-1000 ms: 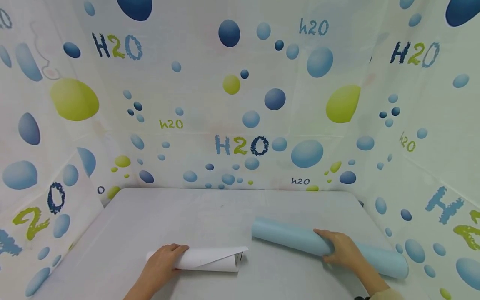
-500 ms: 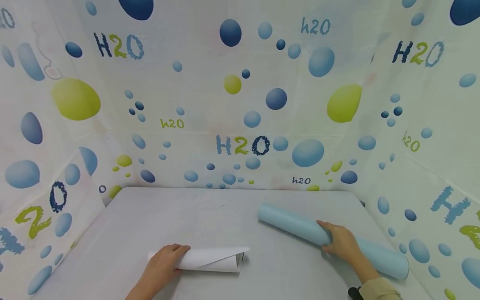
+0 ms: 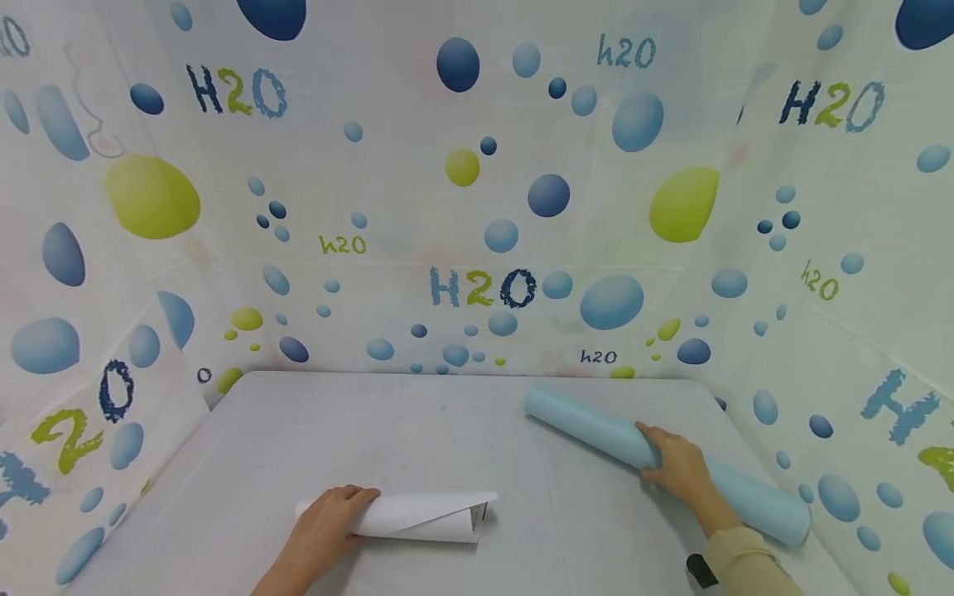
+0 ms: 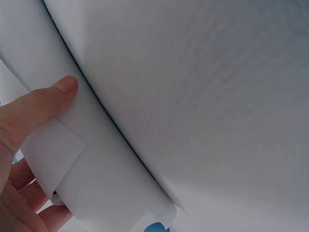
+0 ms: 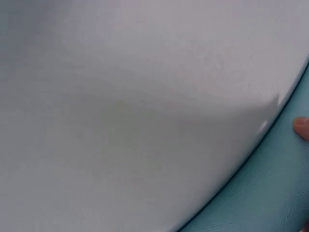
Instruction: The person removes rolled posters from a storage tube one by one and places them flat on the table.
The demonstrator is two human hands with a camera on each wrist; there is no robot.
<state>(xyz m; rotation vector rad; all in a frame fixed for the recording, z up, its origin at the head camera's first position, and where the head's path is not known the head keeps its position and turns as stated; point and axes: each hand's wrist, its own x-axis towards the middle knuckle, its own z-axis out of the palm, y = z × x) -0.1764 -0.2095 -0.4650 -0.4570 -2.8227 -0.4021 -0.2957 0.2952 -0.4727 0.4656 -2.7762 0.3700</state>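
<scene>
In the head view my left hand (image 3: 325, 527) grips a white paper roll (image 3: 425, 517) lying across the front of the table, a loose flap showing along its side. The left wrist view has the thumb (image 4: 65, 86) on one side of this roll and the other fingers curled round its far side. At the right, my right hand (image 3: 681, 465) holds a light blue roll (image 3: 589, 425) around its middle, thumb and fingers on opposite sides. That roll slants from the back centre to the front right. Only a fingertip (image 5: 302, 126) on the blue surface shows clearly in the right wrist view.
Both rolls lie on a white-covered table (image 3: 373, 430). A curtain (image 3: 402, 190) printed with bubbles and H2O letters encloses the back and sides. A black band (image 3: 701, 571) shows beside the right sleeve (image 3: 749, 559).
The blue roll has turned in my right hand's hold, its far end swinging toward the back and slightly right. My right hand has shifted slightly back and right; the left stays with the white roll.
</scene>
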